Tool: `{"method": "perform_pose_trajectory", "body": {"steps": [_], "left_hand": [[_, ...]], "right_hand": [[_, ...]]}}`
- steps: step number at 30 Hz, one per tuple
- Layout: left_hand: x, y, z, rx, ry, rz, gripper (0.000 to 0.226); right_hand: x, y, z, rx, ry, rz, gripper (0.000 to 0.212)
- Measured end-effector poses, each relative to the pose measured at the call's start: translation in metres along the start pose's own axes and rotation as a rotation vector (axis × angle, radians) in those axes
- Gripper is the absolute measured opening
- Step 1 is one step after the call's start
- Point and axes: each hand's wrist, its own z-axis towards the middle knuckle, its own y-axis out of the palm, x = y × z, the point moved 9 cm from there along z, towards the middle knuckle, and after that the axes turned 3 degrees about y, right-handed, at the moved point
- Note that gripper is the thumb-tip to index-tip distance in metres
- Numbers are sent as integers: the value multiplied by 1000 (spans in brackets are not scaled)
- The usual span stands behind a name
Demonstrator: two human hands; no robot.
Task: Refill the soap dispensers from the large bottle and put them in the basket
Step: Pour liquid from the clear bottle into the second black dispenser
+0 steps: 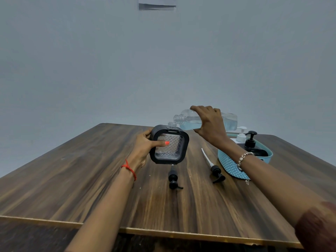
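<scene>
A person's left hand (145, 146) grips a square black-framed dispenser (169, 144) above a wooden table (76, 171), fingers wrapped round its left edge and the thumb, its nail painted orange, pressed across the clear textured front panel. The dispenser's open neck points upward. The right hand (209, 122) is clamped over the middle of a large clear bottle (227, 121), tipped almost level so that its uncapped mouth sits just above and beside the dispenser's neck. Pale blue liquid lies along the bottle's lower side; whether any is flowing at the mouth is hard to tell at this distance.

Two black pump heads lie loose on the table: the near pump (173, 179) sits directly below the held dispenser, and the second pump (214, 169), with a long white tube pointing away from the camera, lies to its right, just beside a blue woven basket (229, 166). Inside the basket stand a white-pump dispenser (241, 135) and a black-pump dispenser (250, 140), side by side. A red thread circles the left wrist and a beaded bracelet (244, 157) the right. A plain pale wall (163, 60) rises behind the table.
</scene>
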Motion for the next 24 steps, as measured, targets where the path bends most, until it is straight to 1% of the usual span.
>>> {"method": "perform_pose_trajectory", "body": {"steps": [24], "left_hand": [[-12, -1, -1, -15, -9, -11, 44]], "right_hand": [[-2, 4, -7, -12, -27, -8, 67]]}}
